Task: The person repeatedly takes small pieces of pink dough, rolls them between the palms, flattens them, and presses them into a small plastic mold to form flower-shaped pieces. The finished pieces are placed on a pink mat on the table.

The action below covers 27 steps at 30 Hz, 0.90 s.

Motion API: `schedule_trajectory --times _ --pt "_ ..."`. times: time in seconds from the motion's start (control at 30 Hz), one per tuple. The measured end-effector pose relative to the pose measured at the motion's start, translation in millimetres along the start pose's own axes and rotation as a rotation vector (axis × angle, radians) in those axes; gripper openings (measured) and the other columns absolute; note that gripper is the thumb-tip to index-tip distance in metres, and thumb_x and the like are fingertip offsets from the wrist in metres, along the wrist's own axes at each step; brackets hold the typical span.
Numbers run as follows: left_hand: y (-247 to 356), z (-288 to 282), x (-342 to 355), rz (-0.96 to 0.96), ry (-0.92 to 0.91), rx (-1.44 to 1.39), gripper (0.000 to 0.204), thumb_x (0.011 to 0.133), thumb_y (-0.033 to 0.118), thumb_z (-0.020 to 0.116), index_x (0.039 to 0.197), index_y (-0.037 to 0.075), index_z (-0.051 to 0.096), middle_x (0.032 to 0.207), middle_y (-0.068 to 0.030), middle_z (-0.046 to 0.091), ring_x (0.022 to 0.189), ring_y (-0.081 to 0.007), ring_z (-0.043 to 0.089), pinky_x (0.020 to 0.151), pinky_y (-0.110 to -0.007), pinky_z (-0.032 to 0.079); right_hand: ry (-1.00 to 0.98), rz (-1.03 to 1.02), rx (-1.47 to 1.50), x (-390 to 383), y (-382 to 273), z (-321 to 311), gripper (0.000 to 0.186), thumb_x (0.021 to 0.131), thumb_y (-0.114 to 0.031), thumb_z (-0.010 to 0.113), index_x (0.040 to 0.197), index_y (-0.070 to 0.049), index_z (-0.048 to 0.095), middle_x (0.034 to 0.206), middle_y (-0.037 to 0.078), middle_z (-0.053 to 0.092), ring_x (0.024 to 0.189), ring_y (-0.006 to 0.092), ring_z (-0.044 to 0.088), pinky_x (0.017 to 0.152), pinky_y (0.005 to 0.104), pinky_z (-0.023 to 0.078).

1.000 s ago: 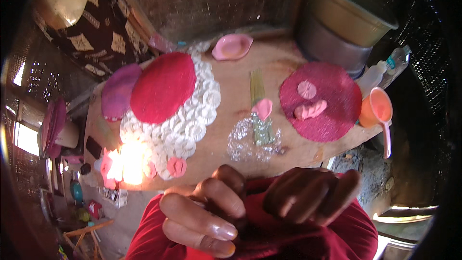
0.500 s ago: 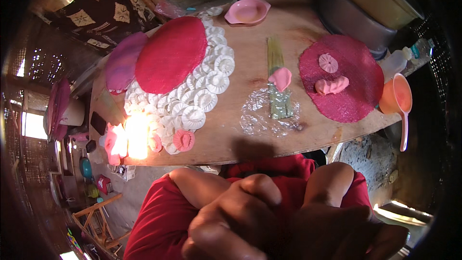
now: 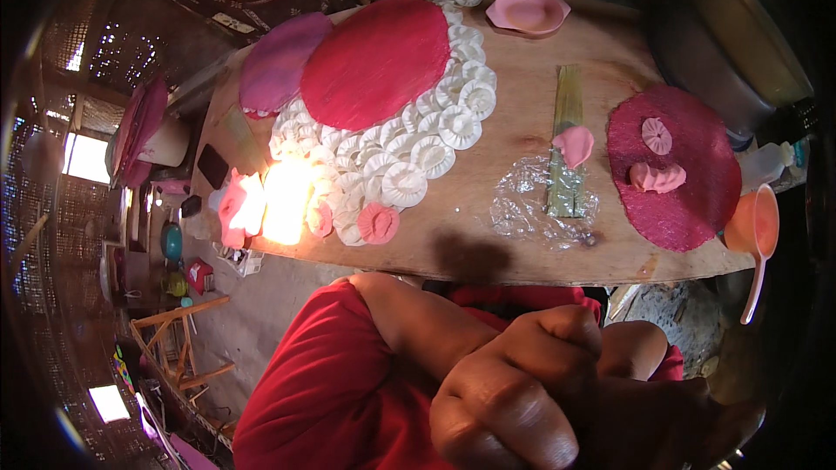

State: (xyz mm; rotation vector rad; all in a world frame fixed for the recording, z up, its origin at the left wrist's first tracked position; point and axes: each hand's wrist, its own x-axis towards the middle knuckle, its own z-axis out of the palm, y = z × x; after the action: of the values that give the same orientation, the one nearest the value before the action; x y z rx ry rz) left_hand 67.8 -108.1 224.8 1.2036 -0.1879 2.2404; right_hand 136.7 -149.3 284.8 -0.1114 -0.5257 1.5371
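My left hand (image 3: 514, 392) is low in the view with its fingers curled; whether anything lies inside them is hidden. Beside it, my right hand (image 3: 670, 422) is in deep shadow, its finger positions unclear. Both are held over my red clothing (image 3: 313, 383), below the wooden tabletop (image 3: 418, 244). Beyond them lie a green leaf strip (image 3: 568, 87) with pink dough (image 3: 575, 144) and crumpled clear plastic (image 3: 518, 209). A dark pink round mat (image 3: 688, 200) bears a pleated pink disc (image 3: 657, 134) and a twisted pink lump (image 3: 657, 177). Many white pleated discs (image 3: 460, 126) cover the table's left half.
Two round sheets, red (image 3: 374, 61) and purple (image 3: 277, 70), lie on the white discs. Around them are a pink dish (image 3: 529, 11), a dark flat object (image 3: 212, 165), large metal tubs (image 3: 723, 43), plastic bottles (image 3: 766, 161) and an orange dipper (image 3: 751, 224). A wooden frame (image 3: 178, 348) stands at lower left.
My hands have moved down and rightward in the picture, where the right one is now in shadow. The table and its contents have shifted up and right in view.
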Motion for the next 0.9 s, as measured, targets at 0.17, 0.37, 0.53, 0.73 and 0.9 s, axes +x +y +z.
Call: schedule_trajectory --times 0.17,0.37,0.53,0.73,0.9 --pt "-2 9 -2 0.035 -0.031 -0.013 0.013 0.083 0.007 0.065 0.081 0.011 0.053 0.086 -0.0016 0.053 0.061 -0.011 0.047 0.065 -0.029 0.035 -0.581 0.147 0.361 27 20 -35 0.051 0.097 -0.048 0.047 0.066 -0.007 0.047 0.06 0.001 0.035 0.058 0.0116 0.035 0.055 0.0249 0.034" --pt "-9 17 -3 0.037 -0.07 -0.058 0.016 0.082 0.003 0.064 0.081 0.009 0.05 0.085 -0.001 0.05 0.064 -0.0101 0.047 0.066 -0.027 0.036 -0.671 0.191 0.386 26 29 -41 0.045 0.095 -0.044 0.05 0.069 -0.007 0.047 0.064 0.001 0.036 0.06 0.0115 0.036 0.057 0.0246 0.035" --pt "-17 12 -13 0.013 -0.084 -0.203 0.019 0.081 -0.001 0.064 0.081 0.008 0.047 0.085 -0.0004 0.048 0.067 -0.0093 0.047 0.067 -0.024 0.036 -0.75 0.074 0.348 25 62 -50 0.04 0.094 -0.04 0.053 0.072 -0.007 0.047 0.067 0.001 0.037 0.062 0.0113 0.038 0.058 0.0244 0.036" --pt "-36 15 -14 0.026 -0.045 -0.426 0.023 0.08 -0.005 0.063 0.082 0.007 0.043 0.084 0.0002 0.046 0.07 -0.0084 0.047 0.069 -0.022 0.037 -0.776 -0.081 0.329 31 70 -49 0.036 0.093 -0.036 0.056 0.076 -0.007 0.046 0.071 0.001 0.039 0.064 0.0112 0.039 0.06 0.0241 0.037" --pt "-42 23 -15 0.033 -0.062 -0.495 0.027 0.079 -0.009 0.062 0.082 0.006 0.04 0.083 0.0007 0.043 0.073 -0.0076 0.048 0.07 -0.019 0.037 -0.758 -0.127 0.37 33 63 -44 0.032 0.092 -0.032 0.059 0.078 -0.006 0.046 0.074 0.001 0.04 0.066 0.0111 0.04 0.061 0.0239 0.038"
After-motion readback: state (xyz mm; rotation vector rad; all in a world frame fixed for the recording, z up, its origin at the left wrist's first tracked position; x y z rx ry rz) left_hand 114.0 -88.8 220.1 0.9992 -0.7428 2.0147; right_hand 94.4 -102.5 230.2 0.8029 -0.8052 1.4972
